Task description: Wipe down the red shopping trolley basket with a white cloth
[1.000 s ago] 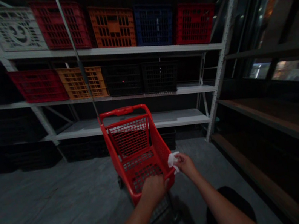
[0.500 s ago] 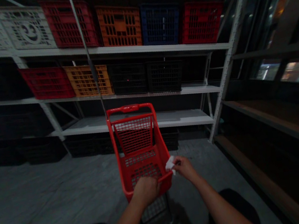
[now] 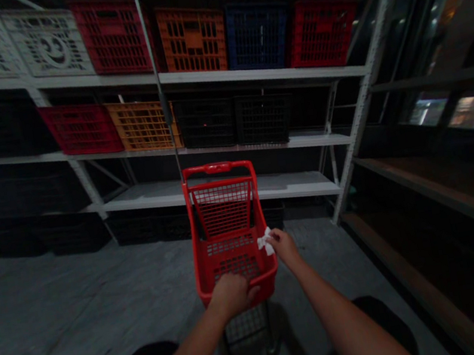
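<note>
Our right hand (image 3: 284, 247) pinches a tissue (image 3: 266, 241) at the right rim of the cart (image 3: 217, 168); our left hand (image 3: 232, 294) curls over its near rim. A loose pinch could let the tissue drop into the cart.

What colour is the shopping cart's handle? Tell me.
The shopping cart's handle is red; it shows best in the head view.

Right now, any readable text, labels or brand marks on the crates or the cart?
No readable text in view.
Orange plastic crate, top shelf: rectangular panel on the front, no legible marking.
Red handle of the shopping cart: too small and blurred to tell if marked.
</note>
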`<state>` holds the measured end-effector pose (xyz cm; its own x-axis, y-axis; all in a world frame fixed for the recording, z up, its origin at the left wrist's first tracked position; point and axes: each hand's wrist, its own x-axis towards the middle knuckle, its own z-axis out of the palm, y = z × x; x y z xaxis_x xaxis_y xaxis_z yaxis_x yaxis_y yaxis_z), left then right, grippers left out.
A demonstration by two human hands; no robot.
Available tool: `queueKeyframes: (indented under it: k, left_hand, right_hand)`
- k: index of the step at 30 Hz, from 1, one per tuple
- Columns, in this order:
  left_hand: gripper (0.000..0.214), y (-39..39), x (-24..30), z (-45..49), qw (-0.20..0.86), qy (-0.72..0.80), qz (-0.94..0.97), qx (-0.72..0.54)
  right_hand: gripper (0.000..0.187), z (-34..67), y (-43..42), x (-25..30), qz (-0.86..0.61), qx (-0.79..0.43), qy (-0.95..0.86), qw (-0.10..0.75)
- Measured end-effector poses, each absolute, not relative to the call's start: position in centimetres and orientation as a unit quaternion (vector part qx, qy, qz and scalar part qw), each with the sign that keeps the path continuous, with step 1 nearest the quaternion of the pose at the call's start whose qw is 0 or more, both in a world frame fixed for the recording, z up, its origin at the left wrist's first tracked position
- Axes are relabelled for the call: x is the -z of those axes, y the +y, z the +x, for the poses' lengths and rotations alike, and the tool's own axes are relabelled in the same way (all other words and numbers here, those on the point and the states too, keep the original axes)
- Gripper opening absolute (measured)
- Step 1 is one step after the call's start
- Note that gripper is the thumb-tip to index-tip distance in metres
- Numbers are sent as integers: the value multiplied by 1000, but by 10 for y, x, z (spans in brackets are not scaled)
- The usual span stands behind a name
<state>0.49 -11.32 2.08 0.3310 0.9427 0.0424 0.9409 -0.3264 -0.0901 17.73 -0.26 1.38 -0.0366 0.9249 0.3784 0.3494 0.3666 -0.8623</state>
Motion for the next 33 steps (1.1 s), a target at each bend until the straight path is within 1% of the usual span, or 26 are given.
queueKeyframes:
  k: [3, 7, 10, 12, 16, 19, 21, 23, 27, 30, 33]
  left_hand:
    - [53, -112, -19, 2, 46, -581, -813, -17]
    - [44, -111, -16, -4, 49, -583, -811, -32]
    - [40, -115, -15, -8, 44, -575, -816, -37]
    - [41, -120, -16, -11, 44, -571, -819, -33]
    - [43, -132, -16, -19, 43, -562, -826, -24]
    - [45, -139, -15, -29, 37, -560, -828, -21]
    - [48, -142, -15, -36, 37, -563, -825, -24]
    - [52, -145, -15, -42, 38, -559, -828, -23]
    - [58, -149, -19, -52, 41, -538, -842, -22]
    - [58, -154, -22, -55, 45, -520, -853, -27]
    - [58, -157, -22, -52, 49, -511, -858, -27]
  right_hand:
    - [15, 179, -10, -5, -466, -322, -656, 499]
    - [20, 185, -44, 26, -429, -387, -649, 496]
    - [20, 186, -63, 39, -440, -377, -641, 504]
    - [18, 183, -62, 34, -448, -341, -656, 503]
    - [13, 173, -31, 0, -468, -258, -679, 503]
    - [13, 165, -6, -18, -481, -273, -665, 502]
    - [15, 161, -5, -17, -478, -298, -658, 500]
    - [16, 159, -19, -7, -460, -325, -661, 495]
    - [15, 158, -74, 18, -424, -375, -665, 488]
    - [12, 158, -96, 20, -439, -356, -669, 482]
    - [14, 159, -78, 7, -448, -316, -684, 481]
